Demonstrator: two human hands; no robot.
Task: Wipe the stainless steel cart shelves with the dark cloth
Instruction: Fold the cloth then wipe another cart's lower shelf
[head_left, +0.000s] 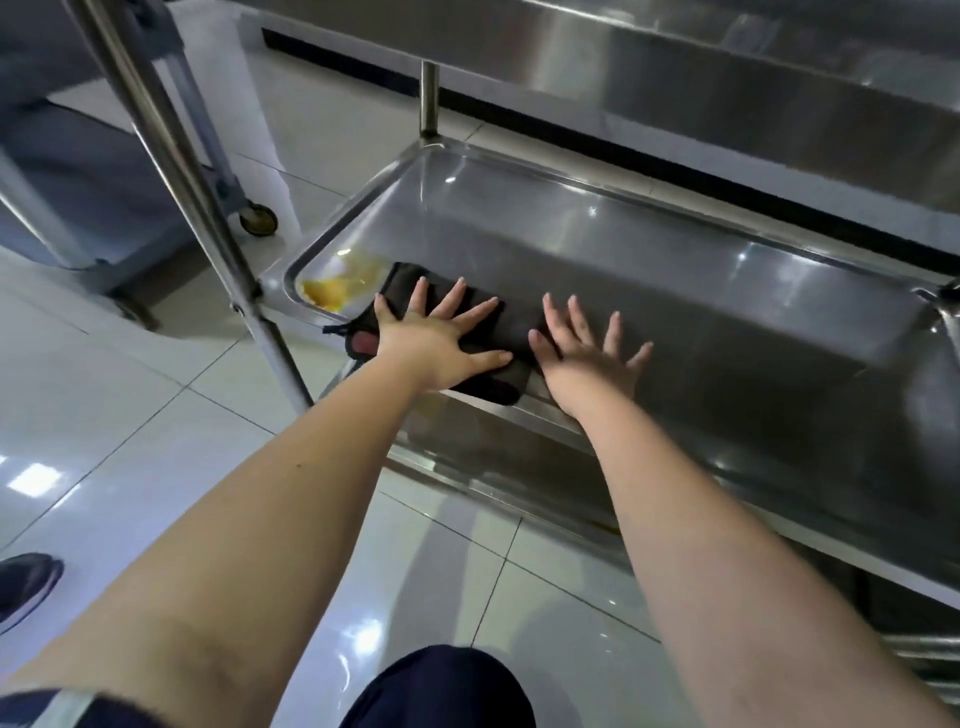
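on the glossy steel shelf (597, 244), left hand (441, 338) flattens dark cloth (498, 358).

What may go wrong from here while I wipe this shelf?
1. The yellow spill in the left corner of the shelf lies just beyond the cloth; one pass may smear it across the steel.
2. The cloth hangs over the near rim under the left hand, so it might slip off.
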